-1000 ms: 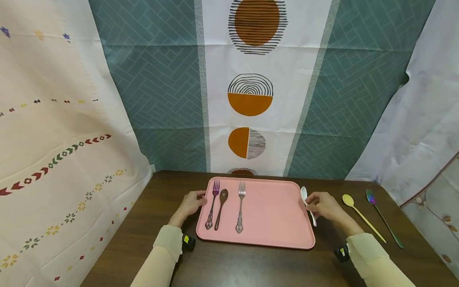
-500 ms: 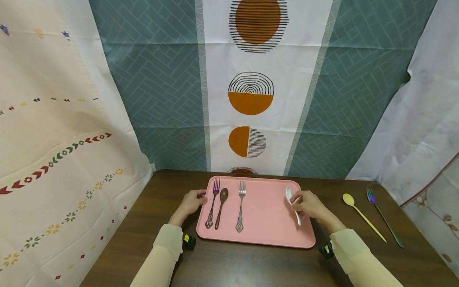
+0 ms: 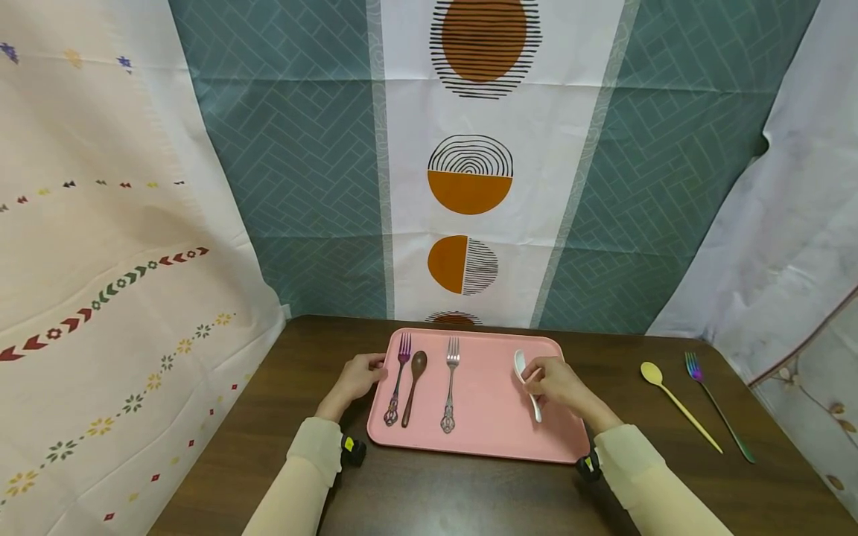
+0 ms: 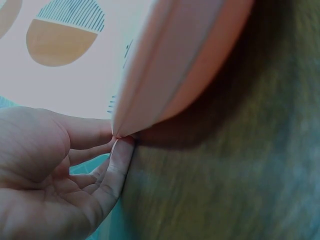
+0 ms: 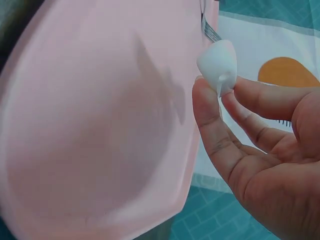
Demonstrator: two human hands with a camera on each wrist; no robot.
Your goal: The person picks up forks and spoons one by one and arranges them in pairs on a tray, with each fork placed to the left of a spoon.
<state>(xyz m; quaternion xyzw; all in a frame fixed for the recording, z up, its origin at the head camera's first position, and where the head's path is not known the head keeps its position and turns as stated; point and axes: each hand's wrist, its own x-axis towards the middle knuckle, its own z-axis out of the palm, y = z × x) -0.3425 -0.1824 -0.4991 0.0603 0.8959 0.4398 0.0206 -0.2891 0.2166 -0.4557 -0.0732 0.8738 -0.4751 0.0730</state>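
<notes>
My right hand [image 3: 558, 383] pinches a white spoon [image 3: 519, 363] by its handle over the right part of a pink tray [image 3: 488, 406]. In the right wrist view the white spoon's end [image 5: 216, 61] sticks out between thumb and fingers, held above the tray, whose surface shows a shadow. With thumb and fingertips my left hand [image 3: 358, 380] holds the tray's left rim; the left wrist view shows that pinch at the rim [image 4: 150, 85]. On the tray's left lie a purple-tined fork [image 3: 404, 356], a brown spoon [image 3: 418, 363] and a silver fork [image 3: 452, 357], all with heads away from me.
To the right of the tray, a yellow spoon [image 3: 652, 374] and a rainbow-coloured fork [image 3: 693, 368] lie on the dark wooden table [image 3: 469, 491]. Patterned curtains [image 3: 322, 186] hang behind the table and at both sides.
My right hand has carried the white spoon leftward from the tray's right edge to over the tray's inside. My left hand has stayed at the left rim.
</notes>
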